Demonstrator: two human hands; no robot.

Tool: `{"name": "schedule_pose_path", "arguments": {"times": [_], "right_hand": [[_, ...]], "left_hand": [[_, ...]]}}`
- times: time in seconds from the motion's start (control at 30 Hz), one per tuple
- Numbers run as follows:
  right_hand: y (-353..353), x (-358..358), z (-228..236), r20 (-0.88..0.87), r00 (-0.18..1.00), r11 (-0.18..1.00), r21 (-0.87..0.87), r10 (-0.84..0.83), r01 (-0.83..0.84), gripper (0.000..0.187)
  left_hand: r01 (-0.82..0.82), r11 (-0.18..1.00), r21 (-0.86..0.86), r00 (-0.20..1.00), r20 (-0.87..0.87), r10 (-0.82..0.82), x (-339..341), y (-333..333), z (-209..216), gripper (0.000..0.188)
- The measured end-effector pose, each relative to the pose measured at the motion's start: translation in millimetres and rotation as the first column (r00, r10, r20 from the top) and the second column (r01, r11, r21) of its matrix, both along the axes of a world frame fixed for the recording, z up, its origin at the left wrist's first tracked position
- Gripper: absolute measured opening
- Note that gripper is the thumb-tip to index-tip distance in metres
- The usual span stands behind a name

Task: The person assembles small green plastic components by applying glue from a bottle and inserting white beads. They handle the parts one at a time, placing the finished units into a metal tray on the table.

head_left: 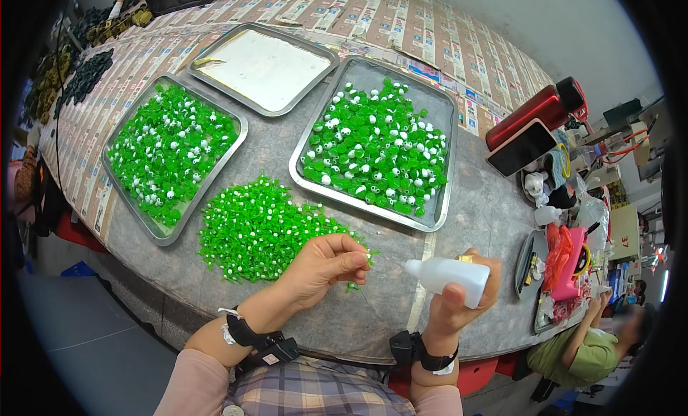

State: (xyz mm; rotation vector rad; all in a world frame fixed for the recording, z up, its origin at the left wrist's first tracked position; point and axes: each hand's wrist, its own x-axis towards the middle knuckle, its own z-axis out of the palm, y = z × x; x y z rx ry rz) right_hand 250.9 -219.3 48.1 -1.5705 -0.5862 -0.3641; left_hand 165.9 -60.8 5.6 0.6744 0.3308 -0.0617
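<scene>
Between the thumb and fingertips of my left hand point(326, 269) is a small green plastic piece point(370, 256) with a white spot. My right hand point(466, 294) is wrapped round a white squeeze bottle point(451, 276), tilted so its nozzle points left toward that piece; a gap separates the two. Left of my left hand lies a heap of small green pieces with white dots point(265, 230) on the grey table cover. Behind it stand two metal trays, a left one point(174, 237) and a right one point(437, 219), filled with green pieces and white ball-shaped parts.
A third metal tray point(269, 70) with a white lining sits at the back. To the right stand a red flask point(527, 118) and a phone point(522, 147), beside a dark tray point(529, 269), a pink holder point(570, 269) and plastic bags. A person in green point(591, 351) works at the far right.
</scene>
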Motion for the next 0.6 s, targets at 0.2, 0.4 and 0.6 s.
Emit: {"name": "schedule_pose_path", "arguments": {"times": [0.2, 0.4, 0.6], "right_hand": [[-2.3, -1.0, 1.8, -0.049, 0.998, 0.996, 0.079, -0.034, 0.037, 0.053], [-3.2, -1.1, 0.4, -0.051, 0.999, 1.000, 0.022, 0.003, -0.002, 0.052], [-2.1, -0.1, -0.2, -0.009, 1.000, 0.999, -0.024, 0.022, -0.022, 0.050]], "left_hand": [[-0.053, 0.994, 0.101, 0.998, 0.047, 0.048, 0.9, -1.5, -1.1, 0.009], [-0.178, 0.951, 0.252, 0.980, 0.135, 0.148, 0.9, -4.3, 1.5, 0.011], [-0.175, 0.949, 0.263, 0.979, 0.147, 0.140, 0.4, -3.7, 1.4, 0.010]]}}
